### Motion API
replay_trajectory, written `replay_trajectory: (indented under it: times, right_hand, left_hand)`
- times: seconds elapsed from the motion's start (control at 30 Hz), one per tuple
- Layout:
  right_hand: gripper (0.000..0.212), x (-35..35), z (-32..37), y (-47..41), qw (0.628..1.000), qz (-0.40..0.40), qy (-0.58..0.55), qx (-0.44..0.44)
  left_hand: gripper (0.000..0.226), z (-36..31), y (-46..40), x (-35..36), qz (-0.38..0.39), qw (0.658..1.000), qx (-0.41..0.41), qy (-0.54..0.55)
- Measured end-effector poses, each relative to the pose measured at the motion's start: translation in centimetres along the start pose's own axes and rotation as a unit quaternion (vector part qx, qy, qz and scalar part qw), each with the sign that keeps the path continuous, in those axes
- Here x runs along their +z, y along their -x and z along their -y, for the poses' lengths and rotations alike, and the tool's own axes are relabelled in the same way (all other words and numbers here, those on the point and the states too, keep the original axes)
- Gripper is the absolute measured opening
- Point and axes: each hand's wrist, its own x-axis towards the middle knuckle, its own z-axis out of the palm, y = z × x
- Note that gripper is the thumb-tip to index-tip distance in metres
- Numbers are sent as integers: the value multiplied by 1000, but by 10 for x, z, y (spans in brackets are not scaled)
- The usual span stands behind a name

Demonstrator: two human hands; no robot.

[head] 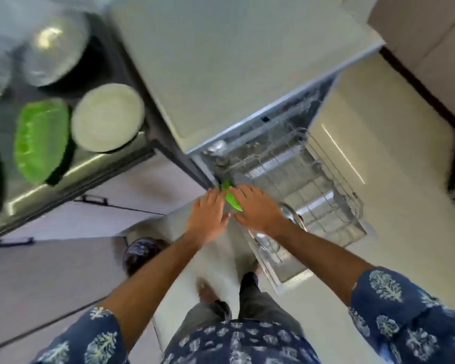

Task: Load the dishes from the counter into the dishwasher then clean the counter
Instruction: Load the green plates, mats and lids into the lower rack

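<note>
Countertop (221, 61), pale and bare, spreads well beyond both hands, its front edge running above the open dishwasher (286, 153). Below that edge the wire rack (326, 195) is pulled out to the right of the right hand (258, 206), with something glassy near the right wrist, too blurred to name. Between the two hands stands a green plate (231, 198) on edge at the rack's near corner; the left hand (208, 219) lies against one side and the right against the other, fingers fairly straight, though whether they truly grip is unclear. Far to the left of the left hand, a sink (111, 164) holds a white plate (107, 118), another green dish (41, 140) and a glass bowl (53, 48). Pale floor (392, 232) lies open past the rack.
</note>
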Motion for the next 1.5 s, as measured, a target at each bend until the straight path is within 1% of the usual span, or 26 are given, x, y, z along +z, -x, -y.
replay_trajectory:
  times: [0.07,0.2,0.37,0.5,0.6,0.7,0.77,0.9,0.97,1.03,1.13,1.2,1.23,1.27,1.3,1.33,1.4,1.43,1.5]
  right_hand:
    - [78,-10,39,-7,999,0,21,-47]
    - [76,-26,117,-22,987,-14,64,-144]
    - [74,-39,227,-42,969,-29,100,-226]
    - [72,-32,327,-46,949,-39,123,-288]
    - [69,-16,407,-45,935,-35,128,-329]
    - [67,3,472,-45,919,-24,112,-376]
    - [66,20,511,-44,909,-2,96,-405]
    - [63,51,574,-43,902,56,55,-425]
    - [60,68,602,-46,902,95,44,-420]
    - [57,79,629,-51,909,152,9,-388]
    - [56,94,665,-60,921,234,-84,-299]
    - [62,102,683,-68,924,271,-150,-222]
    - [67,109,690,-74,919,289,-200,-178]
    - [66,114,696,-79,907,308,-256,-133]
    - [57,120,701,-85,891,327,-301,-96]
    - [42,124,706,-87,876,344,-332,-68]
    - [16,129,711,-86,860,371,-348,-32]
    - [11,132,714,-85,856,380,-351,-26]
    - [11,134,717,-82,846,392,-362,-17]
  left_hand:
    - [69,27,38,-14,-21,999,-45,13]
    - [66,85,111,-31,-92,989,-112,29]
    - [63,161,200,-36,-169,962,-198,80]
    - [58,220,284,-26,-206,940,-253,95]
    - [56,265,354,-10,-227,916,-313,110]
    - [53,303,417,8,-233,895,-365,108]
    - [54,325,457,20,-238,877,-403,107]
    - [50,358,516,47,-256,826,-476,163]
    - [50,372,540,60,-259,796,-514,189]
    - [51,383,556,69,-255,765,-549,220]
    - [54,398,572,78,-236,717,-604,256]
    - [55,407,579,83,-225,690,-626,285]
    - [55,411,582,85,-221,682,-631,297]
    - [55,415,582,88,-219,677,-633,304]
    - [54,417,583,89,-217,674,-636,307]
    - [53,419,583,91,-217,670,-637,312]
    - [52,420,579,94,-226,659,-641,321]
    - [52,419,578,96,-231,656,-643,320]
    - [51,417,575,99,-242,654,-645,313]
